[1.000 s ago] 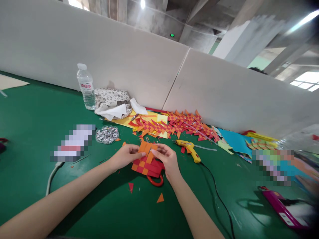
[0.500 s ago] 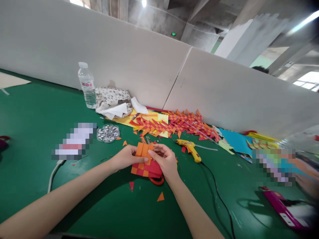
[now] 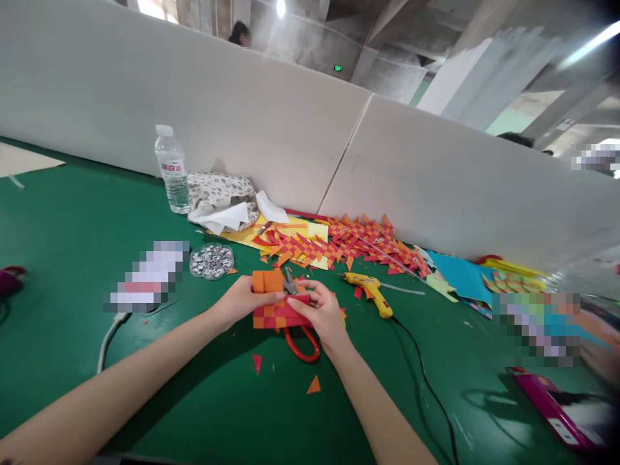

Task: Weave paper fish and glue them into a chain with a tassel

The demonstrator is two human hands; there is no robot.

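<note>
Between my hands is a woven paper piece (image 3: 271, 316) in red and orange checks, with an orange flap on the left and a red strip on the right. My left hand (image 3: 241, 301) pinches its left side, thumb on top. Closed on the right side is my right hand (image 3: 323, 315), its thumb pressing the red strip. Beneath the paper lies a pair of scissors (image 3: 305, 352) with red handles; the blades show above the paper's upper edge and its middle is covered. Small paper scraps (image 3: 314, 385) lie nearby on the green table (image 3: 217, 400).
Right of my hands rests a yellow glue gun (image 3: 371, 290) with a black cord. Behind are several woven paper fish (image 3: 358, 239). A tray of googly eyes (image 3: 212, 260), a water bottle (image 3: 173, 171) and a blurred phone-like object (image 3: 150, 274) stand left. A purple power strip (image 3: 552, 407) lies right.
The orange flap has shifted left and the red strip is now folded up under my right thumb. More of the scissors shows below and above the paper.
</note>
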